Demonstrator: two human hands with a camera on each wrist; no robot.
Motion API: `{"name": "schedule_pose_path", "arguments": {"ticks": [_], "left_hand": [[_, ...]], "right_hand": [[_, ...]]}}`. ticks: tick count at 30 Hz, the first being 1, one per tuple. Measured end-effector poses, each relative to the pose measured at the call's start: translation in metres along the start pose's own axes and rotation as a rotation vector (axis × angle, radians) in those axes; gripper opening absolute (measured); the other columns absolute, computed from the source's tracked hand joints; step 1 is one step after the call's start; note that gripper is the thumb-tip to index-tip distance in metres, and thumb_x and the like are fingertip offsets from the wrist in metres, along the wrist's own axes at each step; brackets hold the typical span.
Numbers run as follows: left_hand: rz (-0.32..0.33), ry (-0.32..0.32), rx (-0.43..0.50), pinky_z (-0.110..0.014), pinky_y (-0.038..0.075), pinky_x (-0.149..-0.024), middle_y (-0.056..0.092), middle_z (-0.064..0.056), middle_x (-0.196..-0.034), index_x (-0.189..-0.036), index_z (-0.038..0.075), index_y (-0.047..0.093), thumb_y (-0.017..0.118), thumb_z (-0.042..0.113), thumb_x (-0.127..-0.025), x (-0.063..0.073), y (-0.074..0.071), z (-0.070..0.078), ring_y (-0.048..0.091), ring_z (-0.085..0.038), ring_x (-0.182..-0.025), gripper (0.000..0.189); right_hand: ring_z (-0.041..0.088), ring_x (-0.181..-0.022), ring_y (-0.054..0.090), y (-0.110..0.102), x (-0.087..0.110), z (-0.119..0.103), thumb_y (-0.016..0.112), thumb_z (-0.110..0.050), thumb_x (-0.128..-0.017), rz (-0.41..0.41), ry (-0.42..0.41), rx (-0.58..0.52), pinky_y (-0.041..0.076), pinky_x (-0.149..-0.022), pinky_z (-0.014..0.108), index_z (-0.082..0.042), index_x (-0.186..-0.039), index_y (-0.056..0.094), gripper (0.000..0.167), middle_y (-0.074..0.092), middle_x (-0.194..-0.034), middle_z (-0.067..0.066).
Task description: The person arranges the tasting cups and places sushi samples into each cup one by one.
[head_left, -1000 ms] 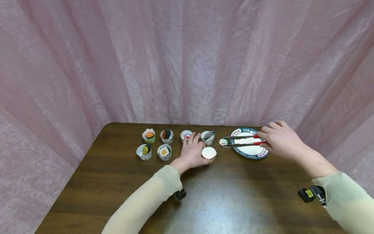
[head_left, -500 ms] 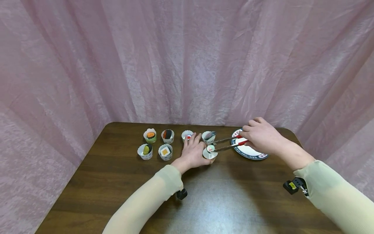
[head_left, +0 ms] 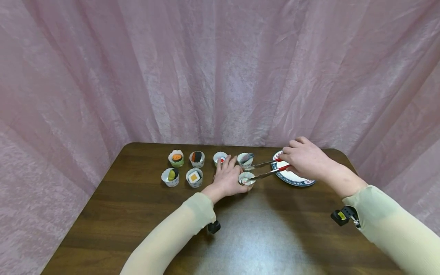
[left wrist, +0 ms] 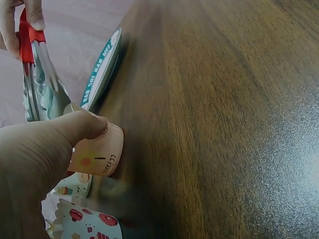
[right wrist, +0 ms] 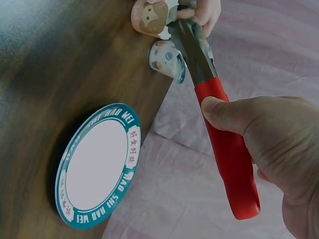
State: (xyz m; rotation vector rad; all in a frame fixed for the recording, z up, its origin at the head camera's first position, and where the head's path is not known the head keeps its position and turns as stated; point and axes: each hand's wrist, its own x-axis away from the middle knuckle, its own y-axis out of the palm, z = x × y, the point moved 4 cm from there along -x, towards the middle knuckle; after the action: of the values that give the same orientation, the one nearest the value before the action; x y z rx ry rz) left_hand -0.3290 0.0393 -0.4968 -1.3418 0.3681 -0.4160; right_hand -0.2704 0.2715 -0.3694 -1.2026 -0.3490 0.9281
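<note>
My left hand [head_left: 227, 179] holds a small pinkish paper cup [left wrist: 97, 152], its thumb pressed along the cup's side. A pale round sushi piece [head_left: 246, 181] shows inside that cup. With my right hand [head_left: 304, 158] I grip metal tongs [right wrist: 224, 149] by their red handles. The tongs' arms stand apart. One tip reaches into the held cup, and the other lies between it and the cup behind, which contains a silvery-topped sushi piece [head_left: 246, 157]. Near my left fingertips stands a cup with a red-centred piece [head_left: 220, 155].
Several more paper cups stand left of my left hand, with orange-topped [head_left: 177, 157], red-and-black [head_left: 197, 156], green-topped [head_left: 172, 175] and yellow-and-white [head_left: 194, 177] pieces. A blue-rimmed plate [right wrist: 97, 167] lies under the right hand's side. Pink curtains [head_left: 220, 76] hang behind the wooden table [head_left: 137, 221].
My right hand moved left from over the plate with the tongs. The pale sushi piece went from the tongs' tips down into the held cup, and the tips parted. My left hand stayed put.
</note>
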Motion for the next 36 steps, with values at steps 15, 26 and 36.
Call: {"name": "schedule_pose_path", "arguments": {"ticks": [15,26,36], "left_hand": [[-0.003,0.056,0.020,-0.064,0.007,-0.120,0.028,-0.012,-0.165,-0.142,0.022,0.058,0.077,0.068,-0.076,0.010,-0.003,0.001,0.012,-0.033,-0.155,0.083],[0.149,0.176,0.086,-0.065,0.002,-0.120,0.027,-0.006,-0.166,-0.146,0.028,0.054,0.069,0.063,-0.088,0.044,-0.039,-0.004,0.017,-0.032,-0.154,0.069],[0.211,0.222,0.089,-0.065,0.008,-0.119,0.031,-0.005,-0.165,-0.153,0.022,0.047,0.069,0.060,-0.090,0.098,-0.044,-0.023,0.019,-0.030,-0.154,0.077]], "right_hand": [[0.036,-0.100,0.056,-0.009,0.048,0.018,0.084,-0.025,-0.081,0.015,0.248,-0.057,0.040,-0.093,0.056,-0.003,-0.120,0.069,0.048,0.065,-0.102,0.009],[0.039,-0.087,0.053,0.018,0.119,0.022,0.086,-0.033,-0.079,0.022,0.623,-0.128,0.040,-0.074,0.057,0.001,-0.119,0.067,0.056,0.065,-0.098,0.015],[0.040,-0.071,0.055,0.065,0.154,-0.019,0.082,-0.041,-0.084,-0.006,0.853,-0.271,0.042,-0.059,0.053,0.008,-0.108,0.067,0.057,0.063,-0.083,0.017]]}}
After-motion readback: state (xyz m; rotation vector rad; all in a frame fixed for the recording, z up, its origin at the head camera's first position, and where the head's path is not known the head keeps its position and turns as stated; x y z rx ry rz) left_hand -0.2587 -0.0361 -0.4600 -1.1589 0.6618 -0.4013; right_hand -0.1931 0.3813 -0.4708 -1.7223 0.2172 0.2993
